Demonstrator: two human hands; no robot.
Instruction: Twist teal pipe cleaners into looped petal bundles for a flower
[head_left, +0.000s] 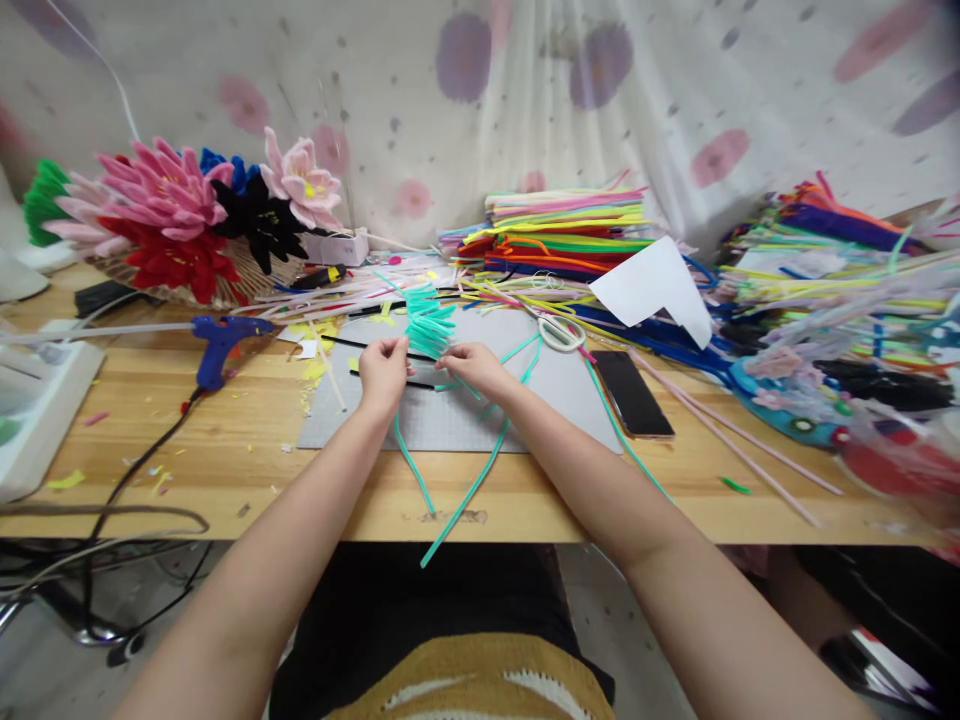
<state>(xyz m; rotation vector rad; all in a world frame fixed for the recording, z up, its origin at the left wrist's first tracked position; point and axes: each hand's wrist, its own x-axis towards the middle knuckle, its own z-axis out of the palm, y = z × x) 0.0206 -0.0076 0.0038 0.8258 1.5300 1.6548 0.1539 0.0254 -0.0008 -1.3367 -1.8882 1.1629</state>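
Note:
A teal pipe cleaner piece (430,322), bent into a row of zigzag folds, stands up between my two hands over the grey board (555,400). My left hand (384,374) is closed in a pinch at its lower left edge. At the lower right edge, the fingertips of my right hand (474,370) pinch it too. The exact grip points are partly hidden by my fingers. Black pipe cleaners (360,345) lie by my left hand. Loose teal pipe cleaners (480,480) cross the board and hang over the table's front edge.
Scissors (561,334) and a phone (634,394) lie to the right. Bundled pipe cleaners (555,235) and a white paper cutout (652,285) sit behind. On the left are a blue glue gun (217,350) with a trailing cord, fluffy flowers (169,195) and a power strip (45,420).

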